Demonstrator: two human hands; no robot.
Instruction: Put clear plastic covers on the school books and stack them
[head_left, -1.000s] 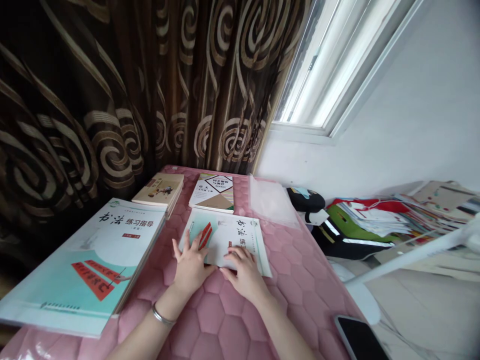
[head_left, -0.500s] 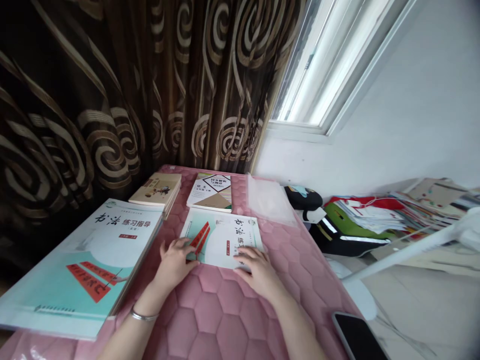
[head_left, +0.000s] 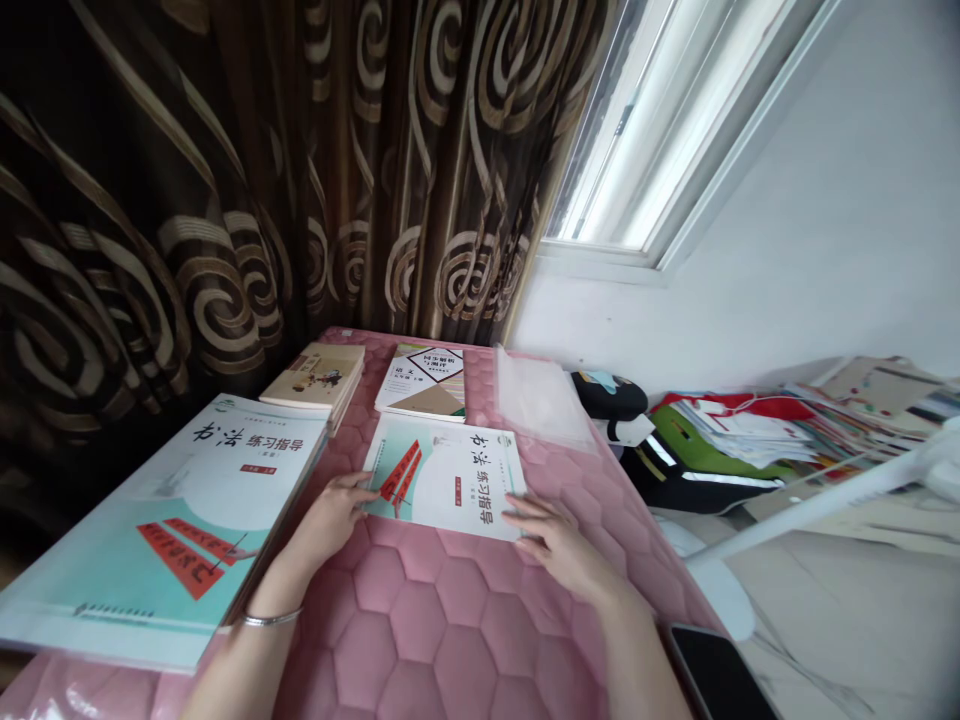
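Note:
A workbook (head_left: pixel 442 480) with a white and teal cover and red strips lies flat and sideways on the pink quilted cover. At its left edge rests my left hand (head_left: pixel 337 515), wearing a silver bangle, fingers stretched out and touching the edge. My right hand (head_left: pixel 555 540) lies at the opposite edge with its fingers spread, fingertips on the lower right corner. To the left is a stack topped by a larger-looking workbook (head_left: pixel 202 500) of the same cover design. Just behind the middle workbook lies a white and tan book (head_left: pixel 421 380).
Small tan books (head_left: pixel 319 375) are stacked at the back left. A clear plastic sleeve (head_left: pixel 540 398) lies at the back right. By the right edge are a phone (head_left: pixel 720 670), a white lamp (head_left: pixel 810 505), and a black and green bag (head_left: pixel 690 450) under papers. A patterned curtain (head_left: pixel 360 180) hangs behind.
My hands have moved apart, from the workbook's front area to its left and right edges. More of the cover's title shows now. The workbook itself has hardly moved.

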